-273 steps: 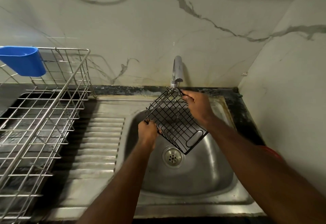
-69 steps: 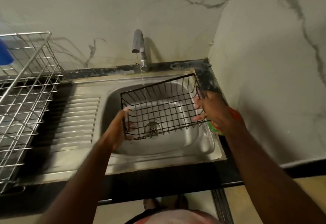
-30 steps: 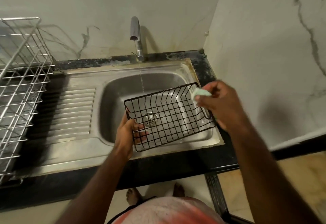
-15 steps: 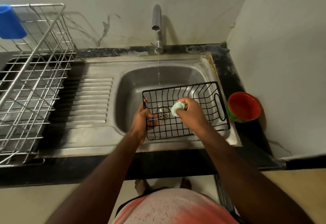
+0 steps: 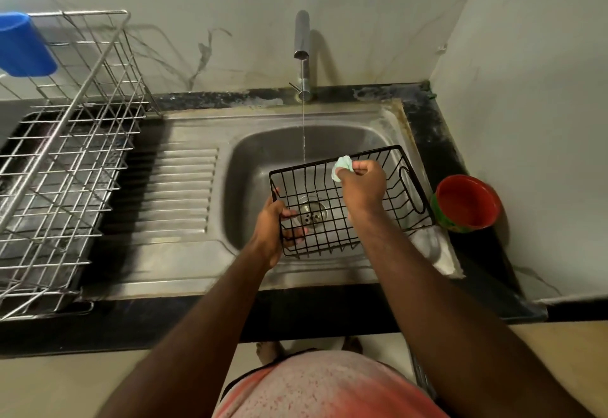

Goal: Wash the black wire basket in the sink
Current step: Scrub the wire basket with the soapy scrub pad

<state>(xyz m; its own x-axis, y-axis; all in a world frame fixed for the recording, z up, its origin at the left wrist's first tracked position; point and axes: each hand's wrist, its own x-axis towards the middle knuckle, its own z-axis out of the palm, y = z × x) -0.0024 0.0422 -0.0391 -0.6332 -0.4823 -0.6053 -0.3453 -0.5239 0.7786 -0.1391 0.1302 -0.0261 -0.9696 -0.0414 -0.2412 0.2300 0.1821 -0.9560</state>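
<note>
Your right hand [image 5: 362, 184] has carried the sponge [image 5: 342, 165] from mid-basket to the far rim, fingers closed on it. Left hand [image 5: 274, 220] grips the basket [image 5: 378, 217] by its left end, over the sink [image 5: 250, 167], long axis running left-right.

Person, seen from a head-worn camera looking down.

- Left hand [image 5: 273, 223]: bare, no ring, watch or band showed.
- Right hand [image 5: 363, 184]: bare, likewise without ring or band.
- Forearms: both were bare along their full visible length; no sleeve, cuff or wrist strap reached into view.
- Torso garment [image 5: 329, 384]: pale pink to salmon-red fabric, mottled with fine darker red speckles, rounded in outline; a dark edge ran along its left side.
- Feet [image 5: 268, 350]: bare toes showed just above the garment; no footwear was visible.
</note>
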